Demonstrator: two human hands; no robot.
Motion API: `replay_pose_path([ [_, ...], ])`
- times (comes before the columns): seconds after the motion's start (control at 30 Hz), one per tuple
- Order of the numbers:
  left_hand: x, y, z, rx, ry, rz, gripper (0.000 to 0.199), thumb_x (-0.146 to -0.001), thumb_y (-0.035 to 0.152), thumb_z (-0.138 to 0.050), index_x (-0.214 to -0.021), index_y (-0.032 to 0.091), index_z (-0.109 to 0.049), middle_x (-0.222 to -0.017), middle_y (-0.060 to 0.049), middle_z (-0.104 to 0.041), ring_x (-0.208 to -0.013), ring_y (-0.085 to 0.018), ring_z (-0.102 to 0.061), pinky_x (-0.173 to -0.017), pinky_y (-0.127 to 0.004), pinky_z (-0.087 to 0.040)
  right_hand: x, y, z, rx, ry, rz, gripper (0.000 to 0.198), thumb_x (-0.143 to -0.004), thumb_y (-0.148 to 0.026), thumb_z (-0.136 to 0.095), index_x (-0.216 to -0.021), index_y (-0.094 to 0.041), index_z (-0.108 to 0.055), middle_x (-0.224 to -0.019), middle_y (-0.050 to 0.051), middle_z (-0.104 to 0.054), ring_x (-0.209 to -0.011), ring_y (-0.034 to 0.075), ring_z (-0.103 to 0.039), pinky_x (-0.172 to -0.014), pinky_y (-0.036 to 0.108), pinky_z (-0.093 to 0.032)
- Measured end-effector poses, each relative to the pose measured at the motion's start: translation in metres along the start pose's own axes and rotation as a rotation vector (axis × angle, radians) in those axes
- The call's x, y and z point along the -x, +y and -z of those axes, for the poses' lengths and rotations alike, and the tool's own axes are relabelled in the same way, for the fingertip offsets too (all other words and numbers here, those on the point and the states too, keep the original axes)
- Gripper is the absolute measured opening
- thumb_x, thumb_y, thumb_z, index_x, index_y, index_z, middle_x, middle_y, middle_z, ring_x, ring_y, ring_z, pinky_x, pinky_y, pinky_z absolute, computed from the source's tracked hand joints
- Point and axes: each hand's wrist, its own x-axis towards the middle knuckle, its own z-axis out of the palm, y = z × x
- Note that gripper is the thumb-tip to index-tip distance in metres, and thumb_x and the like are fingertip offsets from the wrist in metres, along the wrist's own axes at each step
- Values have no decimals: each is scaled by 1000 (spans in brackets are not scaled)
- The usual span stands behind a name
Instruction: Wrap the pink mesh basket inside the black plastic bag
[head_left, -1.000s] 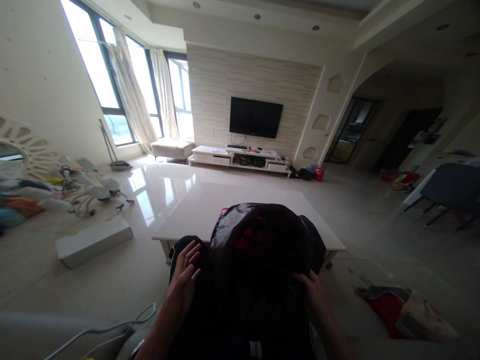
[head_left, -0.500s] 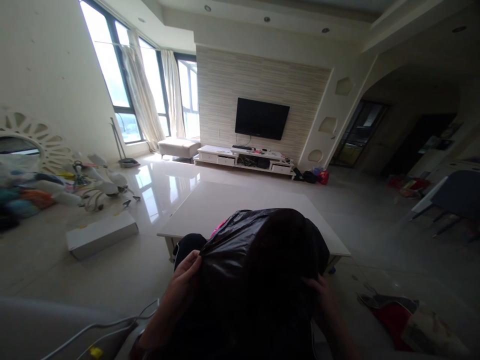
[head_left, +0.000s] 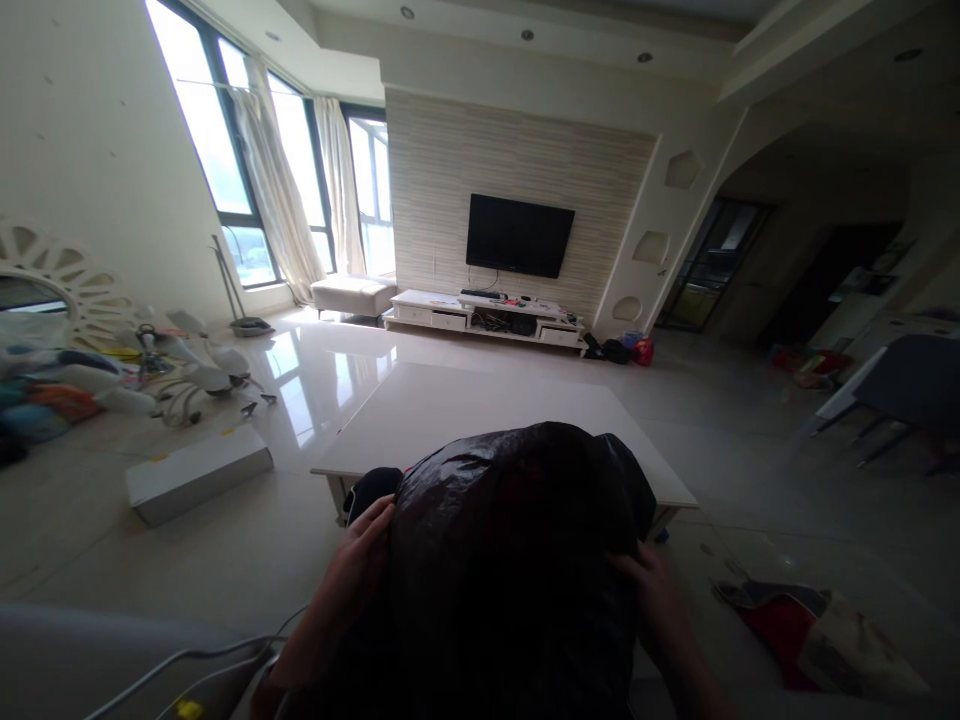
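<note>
Against the half-second-old frame, I see the black plastic bag (head_left: 510,560) bulged wider toward the left hand (head_left: 352,570); the pink scrap that showed at its upper left edge is now covered by the black film. The view has also shifted slightly — the white coffee table (head_left: 480,410) sits a little lower and to the left in frame. A full second back the left hand lay open and flat beside the bag; now its fingers (head_left: 375,520) curl onto the bag's left flank, tips pressed into the plastic. How tightly they close I cannot tell, since the film hides the tips.

The right hand (head_left: 652,590) sits against the bag's right flank, fingers (head_left: 626,565) bent and laid onto the film, much as before; whether they pinch a fold I cannot tell.

The bag fills the space between the two sets of fingers, touching both. Its long axis runs away from me — from my lap toward the table — with the rounded, domed end pointing forward and rising just above the fingertips. A dull red shows faintly through the film near the top.

Beyond the fingertips: the table's near edge. Right of the right fingers, on the floor, a red and beige cloth (head_left: 810,640). Left of the left fingers, a grey cable (head_left: 187,660) and, farther off, a flat white box (head_left: 199,475).
</note>
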Motion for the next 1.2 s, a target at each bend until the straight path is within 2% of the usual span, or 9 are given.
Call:
replay_pose_path([
  [0.17, -10, -3, 4, -129, 131, -79, 55, -55, 50, -95, -95, 20, -72, -83, -1, -76, -72, -20, -69, -67, -31, -56, 2, -1, 2, 67, -47, 57, 37, -63, -47, -83, -86, -19, -84, -89, 7, -81, -93, 34, -69, -84, 40, -50],
  [0.3, -10, -4, 9, -260, 305, -296, 57, -65, 59, -85, -107, 21, -73, -107, -9, -78, -108, -31, -73, -89, -40, -59, 3, -2, 2, 140, -64, 104, 38, -69, -48, -80, -92, -18, -84, -94, 7, -82, -98, 36, -70, -86, 41, -51],
  [0.37, -1, -1, 7, -222, 247, -329, 54, -73, 59, -80, -112, 22, -75, -125, -12, -77, -126, -35, -68, -101, -44, -57, 5, -5, 0, 195, -57, 147, 38, -71, -48, -77, -93, -18, -84, -95, 7, -82, -100, 37, -70, -88, 41, -52],
  [0.53, 31, 5, -13, -140, -84, -115, 72, -69, 58, -87, -130, 22, -75, -128, -12, -79, -126, -41, -70, -104, -49, -59, 12, -11, -11, 330, 15, 254, 44, -76, -49, -71, -106, -19, -84, -102, 7, -82, -105, 36, -71, -94, 42, -53],
  [0.77, 44, -15, -26, -279, 104, -109, 88, -55, 35, -100, -137, 26, -71, -124, -10, -81, -122, -40, -72, -107, -50, -58, 23, -16, -21, 373, 113, 372, 41, -84, -51, -67, -107, -20, -81, -109, 9, -81, -105, 33, -71, -87, 37, -55],
  [0.87, 37, -29, -25, -280, 162, -79, 69, -55, 29, -97, -121, 23, -77, -109, -8, -83, -112, -39, -75, -104, -51, -59, 24, -14, -25, 369, 130, 391, 46, -85, -54, -69, -114, -20, -80, -118, 11, -80, -113, 35, -70, -97, 40, -53],
  [1.03, 30, -45, -31, -10, 235, -14, 53, -55, 18, -81, -107, 23, -76, -82, -1, -80, -89, -34, -76, -83, -46, -63, 14, -4, -29, 366, 23, 386, 50, -89, -60, -68, -122, -22, -76, -129, 13, -76, -124, 37, -67, -108, 48, -51],
  [1.1, 29, -49, -32, -1, 250, -66, 52, -57, 17, -79, -108, 23, -77, -82, 1, -79, -88, -31, -75, -82, -42, -62, 13, -2, -30, 461, 82, 472, 53, -87, -61, -73, -124, -22, -71, -130, 15, -72, -126, 38, -64, -109, 53, -51],
  [1.2, 28, -52, -31, -94, 235, -156, 49, -65, 18, -76, -114, 25, -78, -90, 1, -80, -94, -29, -74, -88, -39, -61, 22, -8, -44, 599, 312, 812, 46, -87, -52, -79, -118, -20, -68, -127, 17, -68, -128, 38, -59, -113, 58, -47],
])
